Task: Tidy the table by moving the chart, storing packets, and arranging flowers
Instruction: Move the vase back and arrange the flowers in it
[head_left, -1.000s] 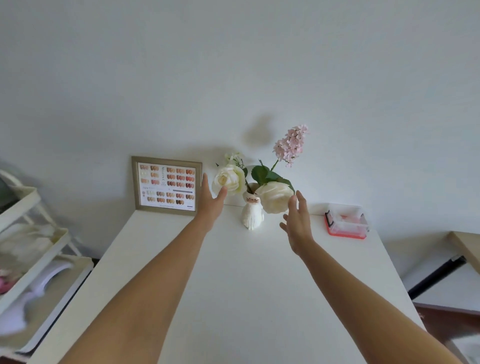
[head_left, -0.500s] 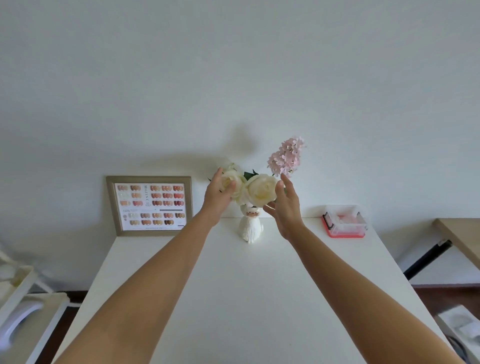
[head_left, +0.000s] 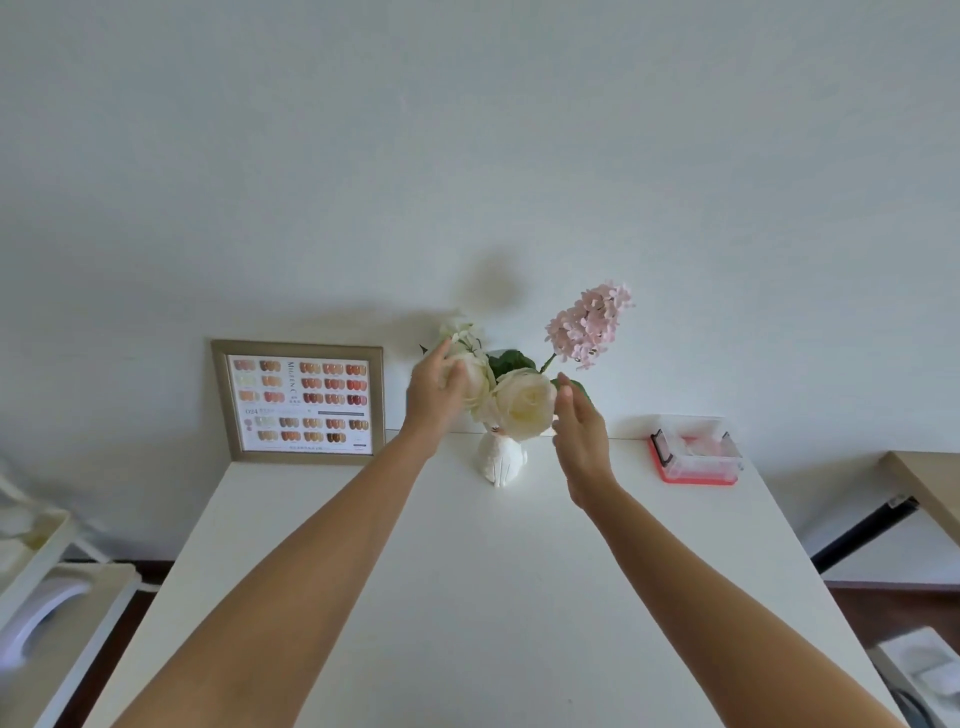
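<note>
A small white vase (head_left: 500, 462) stands at the back middle of the white table (head_left: 467, 597). It holds two cream roses (head_left: 524, 402) and a tall pink flower spike (head_left: 589, 325) with green leaves. My left hand (head_left: 434, 397) cups the left rose from its left side, fingers touching the petals. My right hand (head_left: 579, 434) is spread beside the right rose, just to its right. The framed colour chart (head_left: 301, 402) leans upright against the wall at the back left. A clear box with a red base (head_left: 696, 452) sits at the back right with pale packets inside.
A white tiered trolley (head_left: 47, 597) stands left of the table. A wooden tabletop edge (head_left: 930, 488) and a dark bar lie to the right, with a white bin (head_left: 924, 670) lower right. The white wall runs close behind the table.
Both hands have stayed at the flowers. The roses now sit close together and my right hand has eased slightly away from the right rose. The view shifted a little.
</note>
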